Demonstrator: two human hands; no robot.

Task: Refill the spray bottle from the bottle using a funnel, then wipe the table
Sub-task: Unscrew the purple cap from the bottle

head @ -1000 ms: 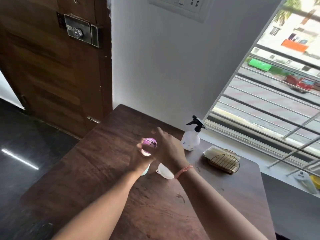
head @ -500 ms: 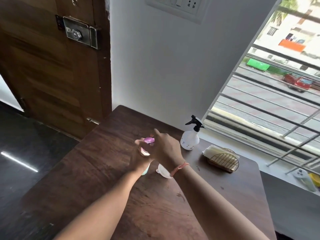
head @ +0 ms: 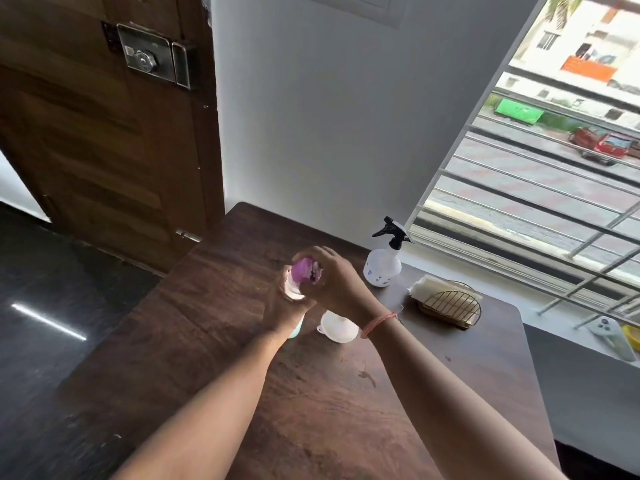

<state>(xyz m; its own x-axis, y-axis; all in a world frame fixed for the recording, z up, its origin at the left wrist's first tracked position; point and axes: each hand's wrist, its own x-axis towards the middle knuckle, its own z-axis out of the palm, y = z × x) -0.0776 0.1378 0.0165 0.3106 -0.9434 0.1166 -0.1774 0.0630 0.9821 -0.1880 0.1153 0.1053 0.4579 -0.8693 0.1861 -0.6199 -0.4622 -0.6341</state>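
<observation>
A pale bottle with a pink cap stands upright near the middle of the dark wooden table. My left hand wraps around its body, hiding most of it. My right hand is closed over the pink cap from above. A white funnel lies on the table just right of the bottle, under my right wrist. The white spray bottle with a black trigger head stands farther back right, near the window sill, untouched.
A gold wire holder with a white cloth sits at the table's back right. A white wall and a wooden door lie behind. A phone rests on the grey ledge by the barred window.
My right hand has closed down over the pink cap, its fingers curling around it; before, one finger pointed up. The bottle stays in place in my left hand.
</observation>
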